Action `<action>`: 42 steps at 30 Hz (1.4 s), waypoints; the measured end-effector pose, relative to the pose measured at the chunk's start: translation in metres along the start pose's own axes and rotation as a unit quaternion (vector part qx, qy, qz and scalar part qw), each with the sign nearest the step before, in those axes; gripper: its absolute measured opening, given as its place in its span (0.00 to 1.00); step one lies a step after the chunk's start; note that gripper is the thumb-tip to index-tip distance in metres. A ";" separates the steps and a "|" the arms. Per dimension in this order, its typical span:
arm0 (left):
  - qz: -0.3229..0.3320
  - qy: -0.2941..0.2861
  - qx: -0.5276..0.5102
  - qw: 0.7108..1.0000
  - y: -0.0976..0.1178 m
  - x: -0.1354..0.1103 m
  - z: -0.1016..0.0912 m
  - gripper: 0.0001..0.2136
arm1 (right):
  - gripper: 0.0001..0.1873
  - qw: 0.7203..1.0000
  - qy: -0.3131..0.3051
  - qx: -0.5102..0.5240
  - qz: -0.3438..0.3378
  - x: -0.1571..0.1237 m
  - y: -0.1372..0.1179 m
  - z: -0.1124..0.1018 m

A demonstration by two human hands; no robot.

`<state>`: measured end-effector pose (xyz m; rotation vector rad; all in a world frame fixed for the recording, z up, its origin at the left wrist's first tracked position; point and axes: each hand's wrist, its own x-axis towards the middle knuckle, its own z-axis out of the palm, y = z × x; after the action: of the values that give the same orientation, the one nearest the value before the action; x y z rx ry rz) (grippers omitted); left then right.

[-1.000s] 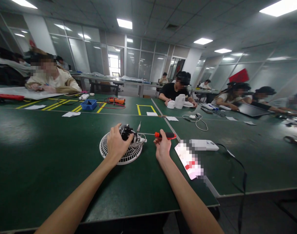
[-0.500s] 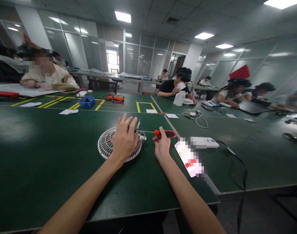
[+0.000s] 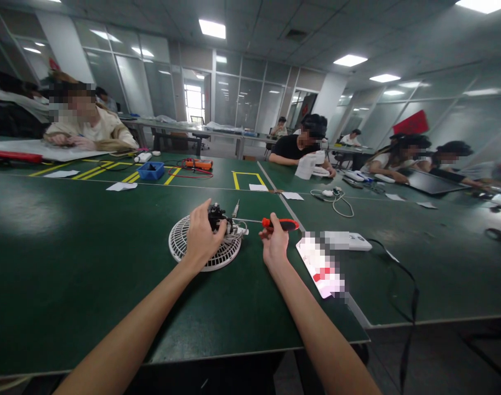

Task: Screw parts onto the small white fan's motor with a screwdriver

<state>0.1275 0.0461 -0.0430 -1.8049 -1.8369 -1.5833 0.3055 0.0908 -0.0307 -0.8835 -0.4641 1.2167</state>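
A round white fan grille (image 3: 180,241) lies flat on the green table, with a black motor part (image 3: 217,215) and white wiring on top of it. My left hand (image 3: 201,238) is curled around the left and near side of the motor part, thumb toward me. In my right hand (image 3: 275,244) is a red and black screwdriver (image 3: 289,225), held level by its handle. Its shaft points left, and the tip meets the motor part or its wires; the exact contact is too small to see. Just behind stands a thin, clear-handled tool (image 3: 236,209).
To the right lie a lit phone (image 3: 316,269) and a white power bank (image 3: 349,241) with a black cable. Farther back are a blue bin (image 3: 151,170), an orange multimeter (image 3: 199,164) and a coiled white cable (image 3: 336,197). Other people sit around the tables.
My left hand has shifted from lying over the top of the motor part to its left side, so the black part now shows. The screwdriver stays nearly in place.
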 end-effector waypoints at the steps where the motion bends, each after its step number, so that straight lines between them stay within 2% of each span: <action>1: -0.005 0.000 0.000 1.000 0.001 0.000 0.000 0.30 | 0.19 1.000 0.003 0.009 0.005 -0.001 -0.001 0.000; 4: -0.018 -0.005 0.001 1.000 0.002 -0.001 -0.001 0.33 | 0.14 0.999 0.007 0.033 0.012 -0.002 -0.004 0.002; 6: -0.021 -0.011 0.002 1.000 0.000 0.000 -0.001 0.34 | 0.13 1.000 0.008 0.028 0.008 -0.001 -0.004 0.002; 13: -0.026 -0.001 -0.011 1.000 -0.005 0.004 -0.001 0.34 | 0.22 1.000 0.009 -0.017 -0.012 0.000 0.000 0.001; 18: -0.027 -0.015 -0.040 0.999 -0.013 0.010 -0.006 0.38 | 0.10 0.999 -0.004 0.050 0.016 -0.001 -0.002 -0.002; 20: -0.029 -0.017 -0.045 0.998 -0.016 0.011 -0.007 0.39 | 0.08 0.998 0.001 0.050 0.023 0.000 -0.002 -0.002; 27: -0.018 0.007 -0.038 0.999 -0.013 0.009 -0.006 0.34 | 0.21 1.000 -0.011 -0.005 -0.017 -0.001 0.001 0.000; 34: -0.027 -0.011 -0.057 0.998 -0.013 0.009 -0.005 0.34 | 0.12 0.999 -0.021 0.036 0.027 -0.002 -0.003 -0.001; 42: -0.036 -0.010 -0.061 0.997 -0.012 0.008 -0.007 0.34 | 0.21 1.000 -0.006 -0.008 0.000 0.001 0.002 0.001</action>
<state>0.1124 0.0496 -0.0409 -1.8285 -1.8719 -1.7442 0.3037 0.0921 -0.0322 -0.8890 -0.4846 1.2205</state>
